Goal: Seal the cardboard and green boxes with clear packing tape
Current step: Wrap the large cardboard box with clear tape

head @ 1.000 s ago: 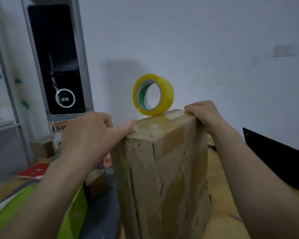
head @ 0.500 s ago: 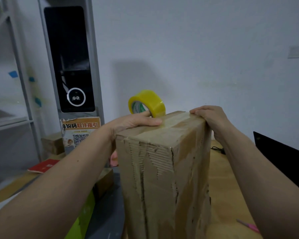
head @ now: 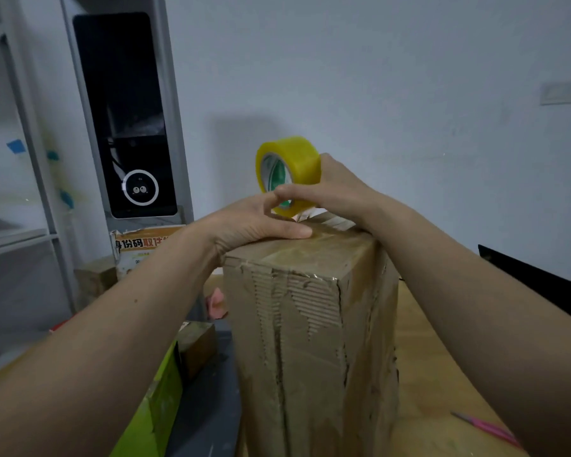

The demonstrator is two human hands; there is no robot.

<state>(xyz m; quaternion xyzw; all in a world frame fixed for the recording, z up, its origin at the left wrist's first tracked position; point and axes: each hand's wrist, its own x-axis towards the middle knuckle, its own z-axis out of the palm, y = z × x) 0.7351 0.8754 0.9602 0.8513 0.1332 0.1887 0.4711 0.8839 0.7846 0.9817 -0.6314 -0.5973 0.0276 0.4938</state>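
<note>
A tall worn cardboard box (head: 314,341) stands upright on the wooden table, its top glossy with tape. The yellowish tape roll (head: 289,169) stands on edge at the far end of the box top. My right hand (head: 337,189) grips the roll, thumb through its core side and fingers behind it. My left hand (head: 261,222) lies flat on the box top with straight fingers pressing the tape down, just in front of the roll. A green box (head: 155,400) lies low at the left, partly hidden by my left forearm.
A pink-handled tool (head: 488,428) lies on the table (head: 435,367) at the lower right. A dark laptop lid (head: 538,278) stands at the right edge. Behind left are a tall black kiosk (head: 126,117), an orange sign (head: 145,242), small cardboard boxes and a pink object (head: 216,303).
My right hand left the box's far right corner and took hold of the tape roll. My left hand stayed flat on the box top, sliding slightly right.
</note>
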